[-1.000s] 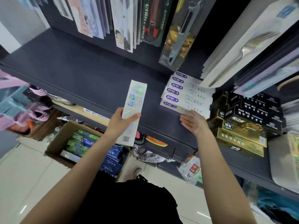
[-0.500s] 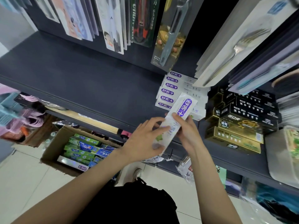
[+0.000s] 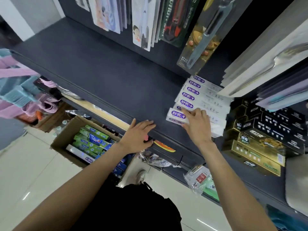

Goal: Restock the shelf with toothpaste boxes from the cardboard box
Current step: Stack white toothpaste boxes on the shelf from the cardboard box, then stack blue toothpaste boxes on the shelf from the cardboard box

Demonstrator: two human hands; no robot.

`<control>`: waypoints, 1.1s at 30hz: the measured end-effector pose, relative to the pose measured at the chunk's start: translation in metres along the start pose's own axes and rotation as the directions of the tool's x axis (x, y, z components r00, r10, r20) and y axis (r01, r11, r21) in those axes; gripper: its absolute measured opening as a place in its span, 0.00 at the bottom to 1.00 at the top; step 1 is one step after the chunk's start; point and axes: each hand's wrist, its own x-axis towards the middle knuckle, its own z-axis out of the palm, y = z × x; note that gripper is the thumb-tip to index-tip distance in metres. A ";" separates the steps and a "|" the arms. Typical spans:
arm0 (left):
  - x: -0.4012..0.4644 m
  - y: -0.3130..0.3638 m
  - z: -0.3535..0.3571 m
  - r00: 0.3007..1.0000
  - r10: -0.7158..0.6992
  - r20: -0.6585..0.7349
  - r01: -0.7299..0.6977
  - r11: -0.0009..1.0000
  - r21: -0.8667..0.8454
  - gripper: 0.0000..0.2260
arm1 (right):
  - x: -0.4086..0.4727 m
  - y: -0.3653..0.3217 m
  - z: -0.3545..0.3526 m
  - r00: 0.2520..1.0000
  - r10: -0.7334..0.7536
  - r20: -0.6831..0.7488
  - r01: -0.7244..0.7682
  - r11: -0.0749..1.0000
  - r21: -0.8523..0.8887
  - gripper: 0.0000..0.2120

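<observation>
My right hand (image 3: pixel 196 126) rests on the nearest white toothpaste box (image 3: pixel 177 116) at the front of the row of white toothpaste boxes (image 3: pixel 200 95) on the dark shelf (image 3: pixel 103 84); thumb and fingers curl over its top and near edge, and the hand hides the box's right half. My left hand (image 3: pixel 138 135) lies flat on the shelf's front lip, fingers extended, holding nothing. The cardboard box (image 3: pixel 66 132) sits on the floor below, its green and blue toothpaste boxes (image 3: pixel 90 141) partly hidden by my forearm. Black-and-gold boxes (image 3: pixel 266 139) stand just right of the row, cut off behind hanging packs.
</observation>
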 end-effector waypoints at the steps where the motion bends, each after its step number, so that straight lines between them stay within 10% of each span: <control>1: -0.006 -0.004 -0.002 0.998 0.005 -0.063 -0.012 0.993 -0.114 0.26 | 0.000 -0.002 0.004 0.999 0.032 -0.033 -0.033 0.999 -0.041 0.28; 5: -0.046 -0.034 -0.013 0.903 -0.146 -0.403 0.000 0.940 -0.341 0.15 | -0.017 -0.030 0.011 0.949 0.066 -0.307 -0.055 0.997 0.045 0.24; 9: -0.114 -0.104 -0.014 0.856 -0.370 -0.361 0.123 0.824 -0.553 0.09 | -0.037 -0.108 0.020 0.889 -0.191 -0.416 0.292 0.936 0.196 0.14; 16: -0.196 -0.262 0.025 0.899 -0.427 0.093 0.436 0.857 -0.274 0.08 | -0.030 -0.275 0.117 0.883 -0.418 0.213 0.319 0.868 0.381 0.11; 22: -0.161 -0.370 0.104 0.926 -0.283 0.248 0.257 0.957 0.134 0.16 | 0.004 -0.346 0.267 0.794 -0.254 0.553 0.134 0.960 0.248 0.21; 33: -0.076 -0.447 0.248 0.795 -0.022 0.606 -0.353 0.796 0.493 0.31 | 0.022 -0.334 0.409 0.799 -0.048 0.599 0.056 0.998 0.005 0.39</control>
